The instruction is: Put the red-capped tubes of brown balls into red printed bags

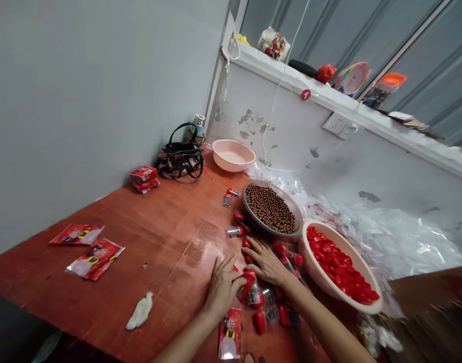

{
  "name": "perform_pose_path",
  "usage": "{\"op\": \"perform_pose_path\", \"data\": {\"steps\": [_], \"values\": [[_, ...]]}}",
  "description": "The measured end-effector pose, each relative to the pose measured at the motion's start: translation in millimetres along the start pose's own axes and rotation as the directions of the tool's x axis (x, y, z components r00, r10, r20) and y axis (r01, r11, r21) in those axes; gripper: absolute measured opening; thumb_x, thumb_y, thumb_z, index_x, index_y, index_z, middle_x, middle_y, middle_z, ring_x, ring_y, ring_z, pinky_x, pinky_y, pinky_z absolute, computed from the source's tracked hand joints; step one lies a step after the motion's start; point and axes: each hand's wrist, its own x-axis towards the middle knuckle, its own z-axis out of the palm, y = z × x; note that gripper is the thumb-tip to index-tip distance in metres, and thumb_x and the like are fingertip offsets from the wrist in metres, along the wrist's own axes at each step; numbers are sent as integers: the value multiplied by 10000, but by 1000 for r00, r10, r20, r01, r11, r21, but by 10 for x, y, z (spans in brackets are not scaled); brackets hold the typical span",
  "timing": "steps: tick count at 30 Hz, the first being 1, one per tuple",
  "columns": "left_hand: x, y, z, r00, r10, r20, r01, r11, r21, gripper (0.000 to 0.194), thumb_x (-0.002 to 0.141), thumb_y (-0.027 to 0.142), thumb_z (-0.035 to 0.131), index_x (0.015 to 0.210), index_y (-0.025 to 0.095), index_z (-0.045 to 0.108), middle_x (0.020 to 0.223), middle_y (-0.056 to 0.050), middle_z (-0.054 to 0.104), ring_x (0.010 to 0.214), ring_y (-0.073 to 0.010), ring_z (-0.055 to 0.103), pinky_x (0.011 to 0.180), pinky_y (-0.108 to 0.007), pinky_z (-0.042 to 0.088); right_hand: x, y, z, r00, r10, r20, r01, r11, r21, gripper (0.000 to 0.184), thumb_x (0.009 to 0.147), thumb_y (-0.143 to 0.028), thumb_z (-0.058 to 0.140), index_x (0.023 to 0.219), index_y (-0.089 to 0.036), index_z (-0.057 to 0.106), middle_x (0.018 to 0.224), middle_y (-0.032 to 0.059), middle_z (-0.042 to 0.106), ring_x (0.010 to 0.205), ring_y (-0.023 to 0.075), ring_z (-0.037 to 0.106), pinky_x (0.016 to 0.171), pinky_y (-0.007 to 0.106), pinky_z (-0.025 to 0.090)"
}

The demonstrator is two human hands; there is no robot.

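Note:
My left hand (pixel 222 286) rests low over the table with fingers stretched out and thumb apart, beside a pile of small clear bottles with red caps (pixel 254 291). Its thumb is at the near edge of the pile; contact is hard to tell. My right hand (pixel 267 261) lies over the upper part of the pile, fingers spread, fingertips by red caps (pixel 246 243). Part of the pile is hidden beneath it. A red printed packet (pixel 229 335) lies below the left hand. Beyond the right hand stands a bowl (pixel 246 201) of brown balls.
A pale basin (pixel 370 308) of red plastic pieces stands right, with clear plastic bags (pixel 400 237) heaped behind. An empty pink basin (pixel 234 164) and black handbag (pixel 181 164) are at the back. Red packets (pixel 96 259) and a white scrap (pixel 140 311) lie left.

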Motion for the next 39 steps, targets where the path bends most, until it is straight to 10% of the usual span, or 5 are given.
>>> {"op": "perform_pose_path", "data": {"steps": [6, 15, 20, 32, 39], "values": [[230, -95, -110, 967, -218, -129, 148, 900, -411, 221, 749, 313, 489, 774, 205, 680, 1115, -76, 579, 987, -213, 535, 877, -371, 394, -133, -130, -169, 982, 151, -115, -155, 988, -24, 336, 829, -382, 412, 1110, -241, 530, 1248, 98, 467, 1138, 259, 413, 945, 439, 280], [346, -340, -66, 906, -415, -88, 302, 777, -552, 333, 758, 430, 457, 692, 154, 631, 663, -11, 627, 624, -154, 543, 567, -226, 414, 2191, -11, -119, 866, 445, -228, -424, 895, 137, 648, 724, -588, 439, 1234, -196, 360, 1378, 137, 198, 1223, 344, 219, 920, 528, 215], [384, -373, -87, 858, -484, -171, 301, 744, -596, 352, 754, 455, 461, 673, 146, 609, 653, -6, 613, 621, -146, 533, 564, -217, 403, 2646, 364, 45, 789, 612, -58, -601, 788, 133, 716, 704, -634, 397, 1220, -137, 392, 1292, 208, 289, 1177, 400, 236, 863, 574, 227], [418, -289, -292, 773, -521, -362, 167, 718, -676, 368, 754, 467, 444, 613, 150, 568, 567, -12, 602, 567, -144, 549, 552, -231, 417, 954, 10, 292, 999, 30, -31, -31, 999, -19, 454, 850, -444, 310, 1256, -248, 365, 1346, 96, 291, 1241, 250, 224, 987, 403, 231], [385, -226, -311, 822, -409, -397, 192, 854, -484, 407, 755, 483, 400, 587, 155, 575, 495, -15, 583, 479, -127, 512, 467, -216, 354, -52, -70, -97, 982, 142, 127, -118, 977, -179, 493, 829, -499, 320, 1285, -311, 306, 1378, 79, 273, 1263, 266, 203, 988, 496, 184]]}}
